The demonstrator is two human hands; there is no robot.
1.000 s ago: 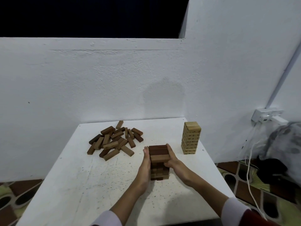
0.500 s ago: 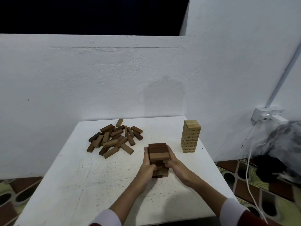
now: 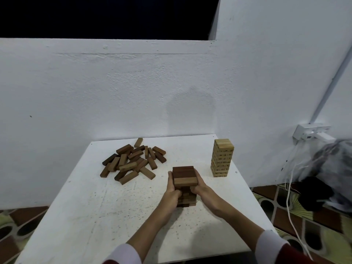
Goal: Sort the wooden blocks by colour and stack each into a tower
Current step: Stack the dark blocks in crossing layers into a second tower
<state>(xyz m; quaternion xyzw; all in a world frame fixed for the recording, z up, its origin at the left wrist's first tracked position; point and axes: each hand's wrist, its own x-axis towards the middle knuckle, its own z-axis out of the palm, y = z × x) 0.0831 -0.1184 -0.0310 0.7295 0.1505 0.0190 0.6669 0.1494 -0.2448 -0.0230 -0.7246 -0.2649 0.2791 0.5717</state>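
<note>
So that the dark brown wooden block tower stands straight, the left hand and right hand press its two sides, with loose brown blocks waiting far left.

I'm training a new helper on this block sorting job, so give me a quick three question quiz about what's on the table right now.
1. True or false: the light tower stands to the right of the dark tower.
2. Which tower do the left hand and right hand hold? A) light B) dark C) neither
3. Fill in: the loose pile of blocks lies on the white ____.

Key
1. True.
2. B; one hand on each side of it.
3. Table.
</note>
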